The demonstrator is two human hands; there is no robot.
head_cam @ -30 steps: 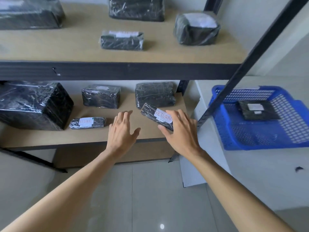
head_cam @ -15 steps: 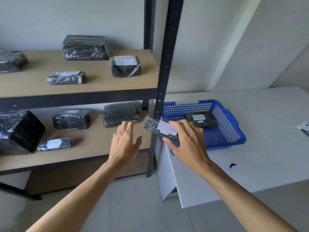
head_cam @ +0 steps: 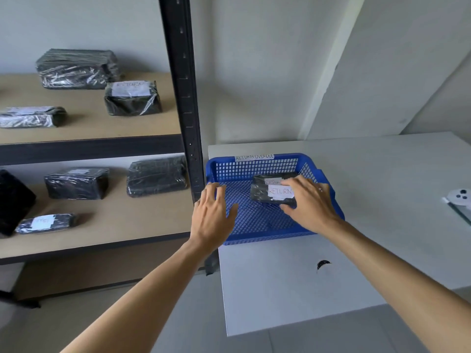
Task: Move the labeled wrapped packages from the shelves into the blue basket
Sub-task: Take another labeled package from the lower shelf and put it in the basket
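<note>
Over the blue basket (head_cam: 328, 189), the right hand (head_cam: 309, 203) grips a wrapped package (head_cam: 270, 193) labelled RETURN, fingers curled around it, above another package. Left hand (head_cam: 212, 215) hovers open, empty, at the basket's left rim.

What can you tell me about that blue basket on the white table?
The blue basket is a shallow plastic tray with mesh walls and floor, standing on the white table beside the shelf post. A paper label reading RETURN OVERDUE sits on its far rim. The right hand holds a wrapped RETURN package inside it, over another.
</note>
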